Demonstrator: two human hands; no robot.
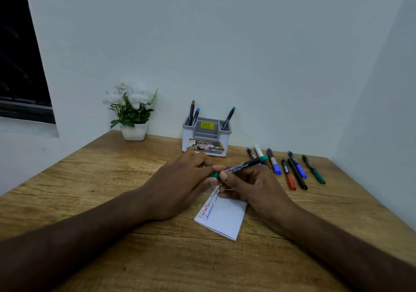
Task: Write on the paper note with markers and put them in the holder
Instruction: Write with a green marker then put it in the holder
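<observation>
A folded white paper note (pixel 225 218) lies on the wooden table, with red, blue and green scribbled lines along its left edge. Above its far end both hands meet on a green marker (pixel 244 165). My right hand (pixel 249 186) grips the black barrel. My left hand (pixel 180 186) pinches the green cap end at the marker's left tip. The white and grey holder (pixel 206 142) stands behind the hands by the wall, with three markers upright in it.
Several loose markers (pixel 290 168) in blue, red, black and green lie in a row right of the hands. A white pot of flowers (pixel 132 111) stands at the back left. Walls close the table at the back and right.
</observation>
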